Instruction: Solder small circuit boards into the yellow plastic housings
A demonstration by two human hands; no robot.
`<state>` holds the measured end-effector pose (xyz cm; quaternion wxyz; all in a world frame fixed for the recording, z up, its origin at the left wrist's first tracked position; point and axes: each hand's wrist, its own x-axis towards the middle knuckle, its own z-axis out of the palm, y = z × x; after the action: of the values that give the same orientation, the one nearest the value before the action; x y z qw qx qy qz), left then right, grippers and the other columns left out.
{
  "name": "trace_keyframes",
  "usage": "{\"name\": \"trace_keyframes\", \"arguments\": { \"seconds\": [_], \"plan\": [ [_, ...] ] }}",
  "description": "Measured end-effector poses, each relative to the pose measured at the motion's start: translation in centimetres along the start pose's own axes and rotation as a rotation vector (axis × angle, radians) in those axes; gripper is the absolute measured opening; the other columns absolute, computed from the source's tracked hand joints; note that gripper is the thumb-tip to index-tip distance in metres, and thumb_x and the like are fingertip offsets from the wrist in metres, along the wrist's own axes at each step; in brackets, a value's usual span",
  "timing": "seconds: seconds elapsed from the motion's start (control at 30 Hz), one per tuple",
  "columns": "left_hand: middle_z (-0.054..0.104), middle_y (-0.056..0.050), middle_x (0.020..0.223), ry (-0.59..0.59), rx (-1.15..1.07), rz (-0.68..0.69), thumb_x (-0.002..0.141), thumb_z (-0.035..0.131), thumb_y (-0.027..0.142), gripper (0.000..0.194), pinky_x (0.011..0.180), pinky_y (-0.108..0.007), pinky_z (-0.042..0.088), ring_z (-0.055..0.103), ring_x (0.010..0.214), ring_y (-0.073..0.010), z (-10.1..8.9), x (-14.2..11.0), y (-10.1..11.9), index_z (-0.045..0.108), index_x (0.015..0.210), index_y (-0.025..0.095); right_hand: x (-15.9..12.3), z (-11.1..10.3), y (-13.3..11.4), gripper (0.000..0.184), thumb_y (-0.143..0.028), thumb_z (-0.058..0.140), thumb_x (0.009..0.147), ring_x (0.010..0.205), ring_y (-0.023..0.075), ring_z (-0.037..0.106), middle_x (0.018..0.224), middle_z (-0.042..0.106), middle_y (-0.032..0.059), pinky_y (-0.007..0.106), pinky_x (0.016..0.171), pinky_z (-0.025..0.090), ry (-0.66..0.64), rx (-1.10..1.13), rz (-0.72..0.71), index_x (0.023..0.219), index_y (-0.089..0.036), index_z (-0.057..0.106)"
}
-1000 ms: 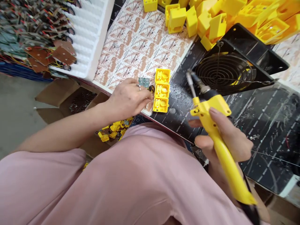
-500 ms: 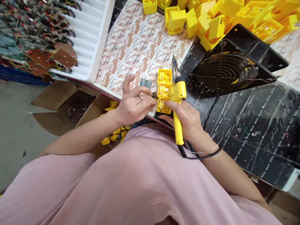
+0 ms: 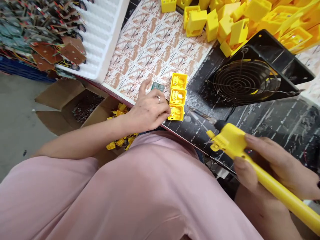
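My right hand [image 3: 275, 163] grips a yellow soldering iron [image 3: 231, 138] with a trigger-style body, off to the right; its metal tip points left over the bench edge. My left hand [image 3: 151, 108] rests at the front edge of the table, thumb and finger pinched against the left side of the nearest open yellow case [image 3: 178, 113]. What lies between those fingertips is hidden. Behind that case, two more open yellow cases, a middle one [image 3: 180, 96] and a far one [image 3: 183, 80], form a row with small metal parts inside. A green circuit board [image 3: 158, 87] shows just beyond my left knuckles.
A black fan [image 3: 246, 78] with a wire guard stands right of the cases. Yellow housings [image 3: 240, 31] are heaped at the back. At left, a white foam tray [image 3: 100, 43] adjoins piled wired circuit boards [image 3: 57, 30]. Below it sits an open cardboard box [image 3: 58, 95].
My right hand has drawn the soldering iron away from the cases, right and toward me. The left hand stays by the nearest case, its fingers lower. The view has shifted slightly.
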<state>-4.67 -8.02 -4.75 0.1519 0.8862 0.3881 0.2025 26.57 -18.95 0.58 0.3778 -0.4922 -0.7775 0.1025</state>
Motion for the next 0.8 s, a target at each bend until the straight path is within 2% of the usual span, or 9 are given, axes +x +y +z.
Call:
{"name": "trace_keyframes", "arguments": {
  "seconds": [0.17, 0.3, 0.4, 0.6, 0.7, 0.8],
  "plan": [
    [0.072, -0.001, 0.081, -0.084, 0.111, -0.026, 0.095, 0.056, 0.026, 0.023, 0.120, -0.074, 0.031, 0.067, 0.105, -0.0280, -0.6, 0.9, 0.9, 0.071, 0.078, 0.022, 1.9, 1.4, 0.3, 0.054, -0.022, 0.079, 0.094, 0.076, 0.0186, 0.078, 0.086, 0.079, 0.0013, 0.030, 0.066, 0.067, -0.132, 0.194, -0.133, 0.145, -0.029, 0.063],
    [0.071, -0.003, 0.078, -0.138, 0.202, 0.002, 0.093, 0.055, 0.024, 0.024, 0.118, -0.070, 0.036, 0.064, 0.100, -0.0265, -0.9, 1.6, 1.2, 0.072, 0.076, 0.021, 3.2, 1.5, 0.8, 0.039, -0.011, 0.088, 0.082, 0.071, 0.0160, 0.077, 0.081, 0.078, 0.0010, 0.025, 0.063, 0.066, -0.163, 0.211, -0.242, 0.115, -0.021, 0.071],
    [0.070, -0.002, 0.075, -0.164, 0.225, 0.028, 0.089, 0.054, 0.024, 0.024, 0.117, -0.069, 0.039, 0.065, 0.096, -0.0269, -1.0, 2.0, 1.2, 0.071, 0.073, 0.022, 3.9, 1.5, 1.1, 0.030, -0.012, 0.090, 0.080, 0.068, 0.0159, 0.076, 0.083, 0.079, 0.0032, 0.024, 0.060, 0.066, -0.190, 0.160, -0.334, 0.101, -0.022, 0.070],
    [0.068, -0.003, 0.070, -0.198, 0.164, -0.010, 0.086, 0.055, 0.026, 0.026, 0.117, -0.071, 0.039, 0.065, 0.101, -0.0300, -1.1, 2.8, 1.2, 0.073, 0.068, 0.024, 5.3, 1.0, 0.8, 0.026, -0.011, 0.087, 0.083, 0.078, 0.0180, 0.078, 0.088, 0.079, 0.0090, 0.030, 0.076, 0.070, -0.341, 0.137, -0.391, 0.099, -0.017, 0.068],
    [0.067, -0.004, 0.068, -0.219, 0.202, 0.004, 0.086, 0.054, 0.025, 0.027, 0.115, -0.068, 0.042, 0.066, 0.100, -0.0296, -1.3, 3.0, 1.4, 0.073, 0.068, 0.024, 5.7, 0.3, 1.0, 0.026, -0.011, 0.087, 0.084, 0.078, 0.0167, 0.077, 0.087, 0.078, 0.0090, 0.029, 0.074, 0.068, -0.345, 0.140, -0.445, 0.101, -0.015, 0.068],
    [0.067, -0.004, 0.066, -0.235, 0.221, 0.016, 0.086, 0.053, 0.024, 0.027, 0.114, -0.068, 0.044, 0.066, 0.097, -0.0292, -1.5, 3.2, 1.5, 0.072, 0.067, 0.021, 5.7, 0.0, 1.4, 0.027, -0.011, 0.088, 0.084, 0.077, 0.0156, 0.076, 0.086, 0.078, 0.0078, 0.028, 0.073, 0.067, -0.329, 0.149, -0.420, 0.103, -0.016, 0.069]
  ]
}}
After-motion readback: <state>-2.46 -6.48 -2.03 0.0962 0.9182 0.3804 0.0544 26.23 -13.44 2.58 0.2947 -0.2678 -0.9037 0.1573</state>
